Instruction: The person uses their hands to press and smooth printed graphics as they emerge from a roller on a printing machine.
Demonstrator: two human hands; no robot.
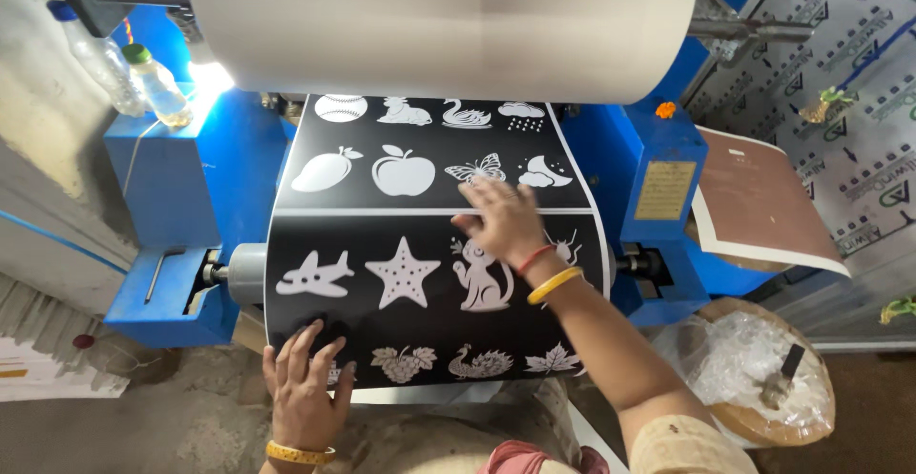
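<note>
Black glossy sheet printed with white silhouette shapes (420,235) drapes over the roller of a blue metal machine (181,188), and the left hand (305,388), at seven o'clock, lies open with fingers spread flat on its lower edge. Farther up, near centre, the right hand (501,221) presses open-palmed on the sheet. Beyond, at twelve o'clock, sits a broad pale paper roll (439,21).

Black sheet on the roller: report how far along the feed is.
Done: the black sheet with white cut-out shapes already lies over the grey roller, its top rows tucked under the big white drum. In hand: the left hand presses the bottom edge and the right hand flattens the middle. Left: the lower rows, star, cat and grapes, remain outside.
</note>
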